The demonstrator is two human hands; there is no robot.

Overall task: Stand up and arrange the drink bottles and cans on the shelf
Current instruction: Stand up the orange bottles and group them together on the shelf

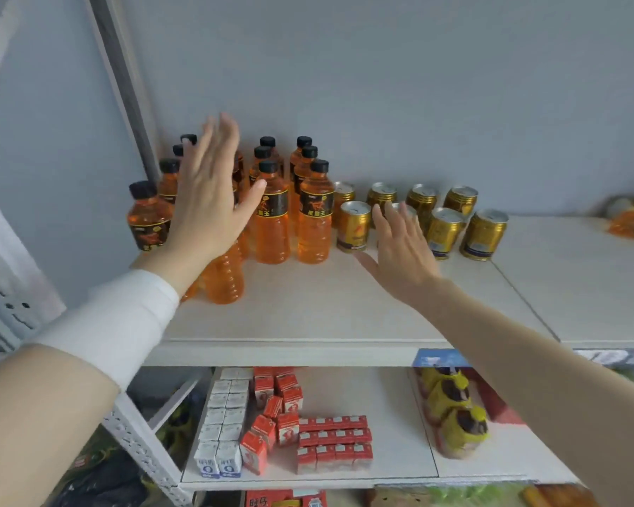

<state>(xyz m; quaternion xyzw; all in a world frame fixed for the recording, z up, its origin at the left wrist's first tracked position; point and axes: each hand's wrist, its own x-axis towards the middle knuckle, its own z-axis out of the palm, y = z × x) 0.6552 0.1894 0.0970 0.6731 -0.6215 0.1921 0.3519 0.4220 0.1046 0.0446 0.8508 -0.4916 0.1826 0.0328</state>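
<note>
Many bottles [274,214] of orange drink, black-capped, stand on the shelf [326,305] behind and beside the left hand [209,203], its fingers straight and spread. Gold cans [485,230] stand just beyond the right hand [403,250], likewise flat, holding nothing.

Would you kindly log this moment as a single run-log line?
left hand: open, in front of orange bottles | right hand: open, near gold cans | shelf: bottles left, cans right | holding: nothing
</note>
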